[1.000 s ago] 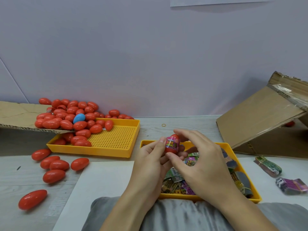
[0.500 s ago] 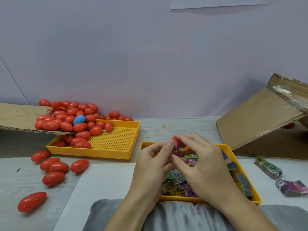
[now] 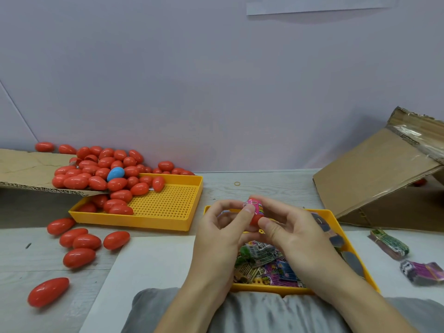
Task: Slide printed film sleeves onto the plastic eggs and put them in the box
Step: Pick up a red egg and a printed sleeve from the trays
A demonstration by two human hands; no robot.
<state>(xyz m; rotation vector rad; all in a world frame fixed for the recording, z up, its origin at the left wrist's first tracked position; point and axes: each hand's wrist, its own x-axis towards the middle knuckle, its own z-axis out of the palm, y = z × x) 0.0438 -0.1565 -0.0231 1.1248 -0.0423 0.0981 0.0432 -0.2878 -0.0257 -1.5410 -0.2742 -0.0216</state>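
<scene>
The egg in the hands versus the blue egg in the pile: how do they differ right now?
The held egg is red with a pink printed sleeve on it; the blue egg is bare. The held egg is pinched by the left hand and right hand above the sleeve tray; the blue egg rests among red eggs. Both look egg-shaped, glossy plastic.

Red egg (image 3: 254, 218), pink printed sleeve (image 3: 256, 207)

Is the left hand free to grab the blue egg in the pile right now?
Probably not yet: the left hand and right hand both pinch the sleeved egg. Nothing covers the blue egg.
</scene>
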